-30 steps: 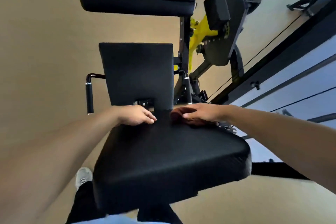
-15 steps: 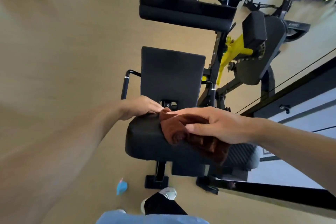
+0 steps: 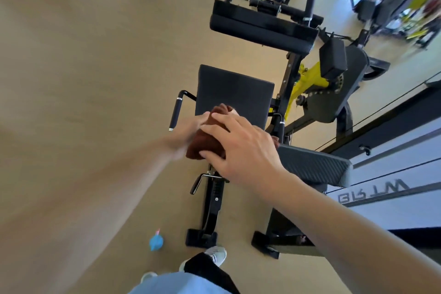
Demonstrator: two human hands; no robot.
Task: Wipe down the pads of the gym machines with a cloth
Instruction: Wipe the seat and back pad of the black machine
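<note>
A brown cloth [image 3: 205, 140] is bunched between both my hands in front of the black gym machine. My right hand [image 3: 241, 148] lies over the cloth from the right, fingers spread across it. My left hand [image 3: 188, 130] grips the cloth's left side. Behind the hands stands the machine's upright black back pad [image 3: 238, 93]. A long black leg pad [image 3: 260, 28] sits farther back, higher on the frame. The seat pad [image 3: 312, 164] shows only at its right end; my right hand and arm hide most of it.
A black side handle [image 3: 175, 112] juts out left of the back pad. The machine's black base feet [image 3: 201, 237] rest on the tan floor near my shoe [image 3: 216, 254]. A small blue spray bottle [image 3: 156, 241] lies on the floor. A yellow-and-grey pivot assembly [image 3: 317, 83] stands at right.
The view has pulled back and up from the seat. My right hand lifted the cloth off the seat pad, and my left hand left the pad and took hold of the cloth.
</note>
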